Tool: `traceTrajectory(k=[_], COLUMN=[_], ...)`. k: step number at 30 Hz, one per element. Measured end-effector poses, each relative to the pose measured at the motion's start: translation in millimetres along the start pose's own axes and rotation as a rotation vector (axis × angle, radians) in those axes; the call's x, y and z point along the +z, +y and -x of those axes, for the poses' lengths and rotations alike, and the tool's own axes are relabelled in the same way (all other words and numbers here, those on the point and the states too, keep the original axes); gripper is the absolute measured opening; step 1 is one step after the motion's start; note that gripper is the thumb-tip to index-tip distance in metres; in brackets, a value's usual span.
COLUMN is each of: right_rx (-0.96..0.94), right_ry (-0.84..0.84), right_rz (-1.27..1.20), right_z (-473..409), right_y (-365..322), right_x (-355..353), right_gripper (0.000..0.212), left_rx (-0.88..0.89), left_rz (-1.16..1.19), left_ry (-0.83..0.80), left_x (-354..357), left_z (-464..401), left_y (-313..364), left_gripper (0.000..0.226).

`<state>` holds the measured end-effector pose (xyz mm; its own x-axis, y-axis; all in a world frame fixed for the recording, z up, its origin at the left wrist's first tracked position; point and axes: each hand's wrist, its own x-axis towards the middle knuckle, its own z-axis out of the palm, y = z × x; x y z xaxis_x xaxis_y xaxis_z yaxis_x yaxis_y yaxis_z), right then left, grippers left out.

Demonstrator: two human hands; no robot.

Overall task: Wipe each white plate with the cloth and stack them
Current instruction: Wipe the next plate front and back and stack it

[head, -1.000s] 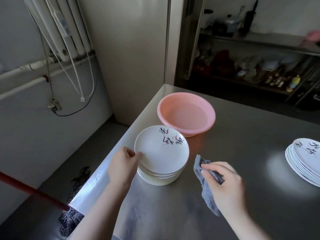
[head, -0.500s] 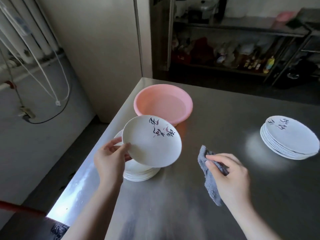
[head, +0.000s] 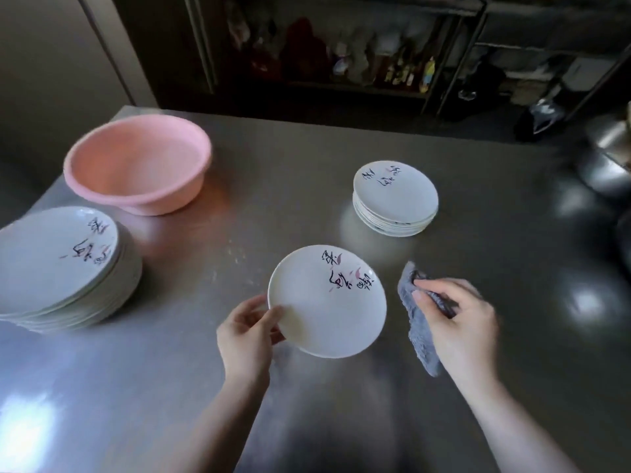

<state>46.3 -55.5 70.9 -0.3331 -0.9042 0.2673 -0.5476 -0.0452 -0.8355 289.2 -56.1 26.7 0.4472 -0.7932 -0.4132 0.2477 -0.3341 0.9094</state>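
Observation:
A white plate (head: 321,312) with black and pink brush writing is held above the steel table, tilted slightly. My left hand (head: 247,331) grips its near-left rim, thumb on top. To its right my right hand (head: 457,322) holds a crumpled grey cloth (head: 418,329), which hangs just clear of the plate's edge. A tall stack of white plates (head: 58,264) stands at the left edge of the view. A second, lower stack of plates (head: 396,199) sits further back on the right.
A pink plastic basin (head: 136,162) stands at the back left of the steel table (head: 273,404). Behind the table are dark metal shelves (head: 341,56) with bottles and bags. A metal pot (head: 611,158) shows at the far right edge.
My left hand lifted the top plate off the left stack and carried it right, to the middle of the table beside the cloth. The view has swung right.

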Motion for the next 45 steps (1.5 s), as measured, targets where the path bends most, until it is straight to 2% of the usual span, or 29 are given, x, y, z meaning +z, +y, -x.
traceTrajectory(k=[5,10,12,14,17,19,22,24,27,30,34,38,41,45], right_rx=[0.043,0.056,0.076,0.085,0.047,0.022,0.051,0.102,0.135,0.027,-0.161,-0.291,-0.212,-0.048], right_ry=[-0.122,-0.236,-0.271,-0.302,-0.313,-0.317,-0.446,-0.519,-0.468,-0.481,-0.62,-0.751,-0.681,-0.516], right_rz=[0.034,0.017,0.023,0.053,0.117,0.176,0.324,0.469,0.542,0.532,0.484,0.368,0.385,0.471], right_z=[2.4,6.5,6.1,6.1,4.8,2.1,0.6,4.9,3.1,-5.9,-0.4,28.8,26.2,-2.4], right_y=[51.4,72.4,72.9,70.3,63.5,62.1,66.6,71.4,76.7,74.5,58.9,59.7,72.1,77.6], right_x=[-27.0,-25.0,-18.0,-12.1,-8.1,-4.8,9.0,20.2,30.6,47.1,67.0,42.4,23.9,42.5], right_gripper=[0.014,0.017,0.02,0.026,0.028,0.026,0.021,0.02,0.024,0.028,0.027,0.027,0.028,0.024], left_rx=[-0.141,-0.192,-0.18,-0.119,0.058,0.18,0.311,0.325,0.302,0.289,0.267,0.232,0.232,0.231], left_rz=[0.001,-0.061,-0.195,-0.397,-0.822,-1.008,-0.996,-0.972,-0.945,-0.918,-0.883,-0.864,-0.863,-0.879], left_ry=[0.058,0.066,0.057,-0.022,-0.162,-0.156,-0.159,-0.2,-0.262,-0.278,-0.282,-0.283,-0.298,-0.297], left_x=[45.3,54.7,53.4,50.5,45.9,45.7,56.2,66.2,74.9,74.8,73.1,72.4,71.7,72.4], left_z=[34.9,52.2,51.8,48.3,32.5,15.9,-4.1,-11.5,-19.1,-25.5,-27.8,-29.1,-29.2,-27.9], left_y=[-57.8,-79.7,-78.9,-72.7,-51.9,-38.1,-24.6,-22.5,-24.6,-25.7,-27.3,-29.1,-28.3,-27.5], left_gripper=[0.023,0.022,0.018,0.015,0.018,0.019,0.024,0.021,0.013,0.013,0.012,0.012,0.014,0.009])
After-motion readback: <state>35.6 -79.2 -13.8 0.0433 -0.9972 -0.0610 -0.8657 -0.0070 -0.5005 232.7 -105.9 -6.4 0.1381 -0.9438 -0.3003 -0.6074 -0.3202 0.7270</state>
